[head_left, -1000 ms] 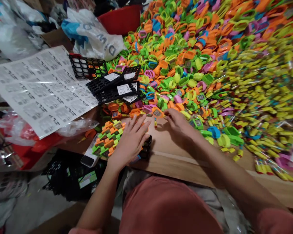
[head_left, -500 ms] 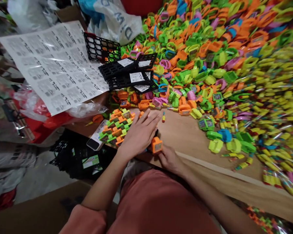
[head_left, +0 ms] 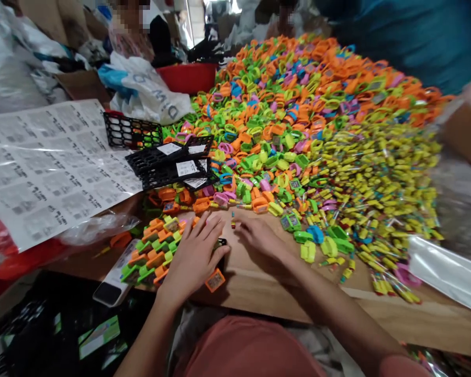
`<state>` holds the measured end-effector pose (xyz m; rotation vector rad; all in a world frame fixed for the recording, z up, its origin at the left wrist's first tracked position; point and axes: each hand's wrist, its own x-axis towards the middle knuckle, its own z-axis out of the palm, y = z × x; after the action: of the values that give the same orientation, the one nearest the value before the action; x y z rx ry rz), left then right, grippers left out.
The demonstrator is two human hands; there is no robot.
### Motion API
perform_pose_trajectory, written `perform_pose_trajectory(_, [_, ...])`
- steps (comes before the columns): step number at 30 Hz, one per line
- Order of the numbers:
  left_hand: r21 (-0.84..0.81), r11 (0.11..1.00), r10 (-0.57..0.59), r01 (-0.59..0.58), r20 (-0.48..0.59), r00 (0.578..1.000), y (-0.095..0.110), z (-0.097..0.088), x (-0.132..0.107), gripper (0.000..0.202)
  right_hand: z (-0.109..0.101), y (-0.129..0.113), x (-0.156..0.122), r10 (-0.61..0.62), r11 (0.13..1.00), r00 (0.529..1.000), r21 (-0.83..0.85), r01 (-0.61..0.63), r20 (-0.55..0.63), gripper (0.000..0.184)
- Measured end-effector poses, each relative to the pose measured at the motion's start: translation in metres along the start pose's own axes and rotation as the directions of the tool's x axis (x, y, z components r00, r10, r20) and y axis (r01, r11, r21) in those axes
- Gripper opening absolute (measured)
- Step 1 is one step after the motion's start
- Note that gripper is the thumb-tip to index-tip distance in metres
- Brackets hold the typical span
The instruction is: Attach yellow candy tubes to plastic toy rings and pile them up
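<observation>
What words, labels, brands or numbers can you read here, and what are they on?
"DIW", perhaps: large letters on the creased bag; the rest is unclear.
Sheet: rows of print, too blurred to read.
White labels on the black grids: too small.
Green card: too blurred.
Orange piece: its face is unreadable.

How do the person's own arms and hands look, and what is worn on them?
Left hand and right hand show no gloves, rings or watch. Both forearms are bare. The right sleeve is dusty red, like the shirt.
</observation>
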<state>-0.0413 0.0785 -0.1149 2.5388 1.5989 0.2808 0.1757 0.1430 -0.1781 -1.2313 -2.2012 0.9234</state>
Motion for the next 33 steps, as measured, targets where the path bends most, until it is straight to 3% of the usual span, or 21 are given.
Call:
perform_pose_trajectory(3, [0.009, 1.000, -0.002, 0.002, -0.005, 1.000, -0.001, 0.001, 0.000, 0.057, -0.012, 0.019, 0.014, 0.156, 0.936, 0.977, -0.292, -0.194, -0.149, 0.034])
perform_pose_trajectory(6, [0.011, 1.000, -0.005, 0.005, -0.027, 1.000, -0.003, 0.002, -0.001, 0.057, -0.010, 0.030, 0.001, 0.185, 0.883, 0.969, -0.406, -0.236, -0.161, 0.021])
perform_pose_trajectory(11, [0.003, 1.000, 0.013, -0.012, -0.042, 0.999, -0.004, 0.004, -0.001, 0.058, 0.000, 0.036, -0.027, 0.113, 0.914, 0.969, -0.359, -0.188, -0.220, 0.020])
perform_pose_trajectory(14, [0.003, 1.000, 0.022, -0.021, -0.070, 0.997, -0.007, 0.006, -0.001, 0.058, 0.002, 0.029, -0.011, 0.156, 0.914, 0.966, -0.341, -0.221, -0.207, 0.036])
perform_pose_trajectory(17, [0.011, 0.999, 0.035, -0.034, -0.083, 0.996, -0.011, 0.007, -0.001, 0.057, 0.000, 0.022, 0.010, 0.280, 0.873, 0.945, -0.364, -0.325, -0.172, 0.043])
perform_pose_trajectory(20, [0.005, 1.000, 0.029, -0.029, -0.071, 0.997, -0.008, 0.005, -0.001, 0.057, -0.001, 0.020, 0.009, 0.327, 0.854, 0.930, -0.368, -0.368, -0.170, 0.035])
perform_pose_trajectory(23, [-0.004, 1.000, -0.003, 0.003, -0.024, 1.000, -0.001, -0.001, -0.002, 0.056, 0.002, 0.027, -0.019, 0.273, 0.875, 0.937, -0.348, -0.337, -0.219, 0.021])
perform_pose_trajectory(28, [-0.031, 0.999, -0.042, 0.043, 0.033, 0.999, 0.005, -0.007, 0.000, 0.054, 0.006, 0.040, -0.065, 0.203, 0.951, 0.907, -0.144, -0.272, -0.370, 0.012])
perform_pose_trajectory(31, [-0.034, 0.999, -0.040, 0.041, 0.039, 0.998, 0.005, -0.008, -0.001, 0.054, 0.015, 0.030, -0.074, 0.254, 0.967, 0.883, 0.133, -0.219, -0.395, 0.027])
perform_pose_trajectory(33, [-0.033, 0.999, -0.034, 0.035, 0.040, 0.999, 0.004, -0.009, -0.002, 0.055, 0.025, 0.017, -0.072, 0.272, 0.936, 0.901, 0.309, -0.166, -0.339, 0.036])
